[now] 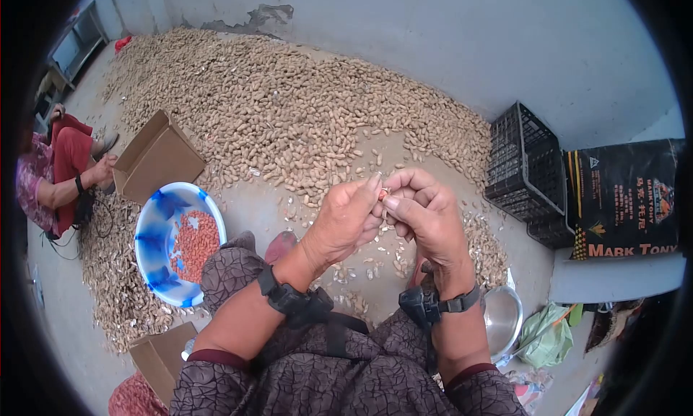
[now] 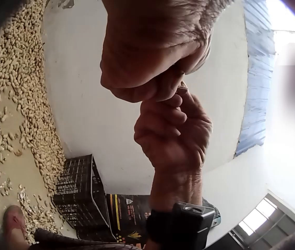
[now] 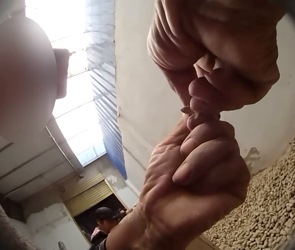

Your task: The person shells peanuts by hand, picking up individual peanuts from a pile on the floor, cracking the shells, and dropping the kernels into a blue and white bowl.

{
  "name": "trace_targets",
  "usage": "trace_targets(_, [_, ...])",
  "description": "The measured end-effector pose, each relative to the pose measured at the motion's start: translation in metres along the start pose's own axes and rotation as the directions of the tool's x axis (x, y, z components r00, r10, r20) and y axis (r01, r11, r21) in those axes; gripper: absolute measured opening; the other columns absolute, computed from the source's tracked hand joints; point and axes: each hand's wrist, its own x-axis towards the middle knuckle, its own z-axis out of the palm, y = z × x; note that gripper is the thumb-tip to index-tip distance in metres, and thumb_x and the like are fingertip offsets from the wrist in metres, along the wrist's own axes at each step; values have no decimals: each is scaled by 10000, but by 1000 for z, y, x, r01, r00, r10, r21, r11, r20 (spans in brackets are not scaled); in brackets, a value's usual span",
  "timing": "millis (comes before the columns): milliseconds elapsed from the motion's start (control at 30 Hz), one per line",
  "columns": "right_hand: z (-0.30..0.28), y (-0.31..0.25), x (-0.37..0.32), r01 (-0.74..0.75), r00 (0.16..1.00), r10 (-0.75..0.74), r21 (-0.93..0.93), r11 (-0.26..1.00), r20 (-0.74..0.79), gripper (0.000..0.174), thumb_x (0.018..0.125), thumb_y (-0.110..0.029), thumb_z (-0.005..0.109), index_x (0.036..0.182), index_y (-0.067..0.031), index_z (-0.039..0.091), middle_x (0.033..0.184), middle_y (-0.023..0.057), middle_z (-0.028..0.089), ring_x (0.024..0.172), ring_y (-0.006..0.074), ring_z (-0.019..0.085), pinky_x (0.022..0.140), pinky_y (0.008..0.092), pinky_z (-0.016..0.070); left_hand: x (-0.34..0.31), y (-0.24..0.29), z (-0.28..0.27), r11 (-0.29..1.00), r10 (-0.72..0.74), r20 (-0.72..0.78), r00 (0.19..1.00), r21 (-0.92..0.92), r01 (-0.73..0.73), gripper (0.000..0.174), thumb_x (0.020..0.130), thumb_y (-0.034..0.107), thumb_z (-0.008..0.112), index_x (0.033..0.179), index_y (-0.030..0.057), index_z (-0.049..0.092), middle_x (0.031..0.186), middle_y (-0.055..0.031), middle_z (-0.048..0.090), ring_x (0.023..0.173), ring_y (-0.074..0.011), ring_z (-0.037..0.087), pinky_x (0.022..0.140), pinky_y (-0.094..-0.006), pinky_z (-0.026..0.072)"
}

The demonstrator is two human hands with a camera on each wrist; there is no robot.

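In the head view a peanut [image 1: 382, 194] with a reddish kernel showing is between the fingertips of both hands, above the floor. The left hand [image 1: 343, 217] pinches it from one side with thumb and fingers. From the other side the right hand [image 1: 426, 210] pinches it, thumb laid over the top. Both wrist views show the fingertips meeting, with a bit of shell [image 3: 186, 110] poking out; the fingers hide most of the peanut. A blue and white basin [image 1: 150, 268] holding shelled red peanuts [image 1: 196, 246] stands left of the knees.
Unshelled peanuts [image 1: 289, 113] spread along the wall. Broken shells [image 1: 119, 300] lie at left, near a cardboard box [image 1: 162, 156] and another seated person [image 1: 58, 171]. At right are black crates [image 1: 516, 156], a black printed bag [image 1: 624, 199], a metal bowl [image 1: 503, 318] and a green bag [image 1: 546, 336].
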Motion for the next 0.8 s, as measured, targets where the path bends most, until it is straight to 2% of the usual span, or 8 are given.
trace_targets(100, [-6,8,4,52,998,-52,-11,999,-30,64,764,-52,551,798,2,555,622,8,562,501,25,456,450,153,344,1,1,-1,988,-30,-16,999,151,32,327,894,342,442,725,64,474,544,27,384,413,-26,283,346,-171,234])
trace_targets(133, [-7,7,4,67,997,-72,-98,993,-42,49,766,-41,545,760,6,559,612,6,562,508,25,464,447,156,340,3,0,0,974,10,-77,997,229,8,317,890,333,454,743,55,496,546,21,398,402,-27,282,342,-165,239])
trace_targets(167, [-6,7,3,40,998,-44,-94,995,-42,49,766,-41,545,760,6,559,612,6,562,508,25,464,447,156,340,3,3,0,976,-8,-94,996,214,28,317,890,333,454,743,55,496,546,21,398,402,-27,282,342,-165,239])
trace_targets(233, [-1,7,3,127,987,-150,-276,953,-64,38,765,-25,543,766,12,553,611,6,564,510,21,465,446,160,337,1,12,-1,976,-38,16,999,217,33,302,891,318,457,777,44,514,564,14,426,406,-19,297,339,-150,234])
trace_targets(367, [5,-2,-1,159,987,-158,-242,957,24,22,772,-4,547,782,15,547,617,11,571,511,10,459,443,152,323,-4,19,-5,980,-107,45,993,171,98,282,893,297,456,803,37,517,585,7,447,410,-4,310,339,-134,226])
trace_targets(467, [3,0,-2,164,986,-156,-199,966,56,36,776,-13,557,794,17,547,609,7,567,500,5,451,436,145,315,-7,22,-11,991,-126,211,969,-10,131,220,866,233,504,809,22,524,621,-17,501,426,-18,361,348,-142,265])
trace_targets(567, [8,0,-4,176,984,-166,-165,971,71,65,774,-38,580,786,16,548,578,-11,537,477,6,432,420,146,307,-11,22,-17,992,-117,261,958,-15,125,182,860,185,498,811,11,520,638,-36,522,412,-23,374,351,-142,275])
trace_targets(800, [13,1,-5,184,980,-197,-243,952,-28,88,772,-75,574,774,9,551,547,-12,512,433,15,413,389,144,307,-21,26,-17,994,-109,219,970,17,108,132,842,119,489,800,-2,521,630,-61,532,404,-37,394,352,-153,289])
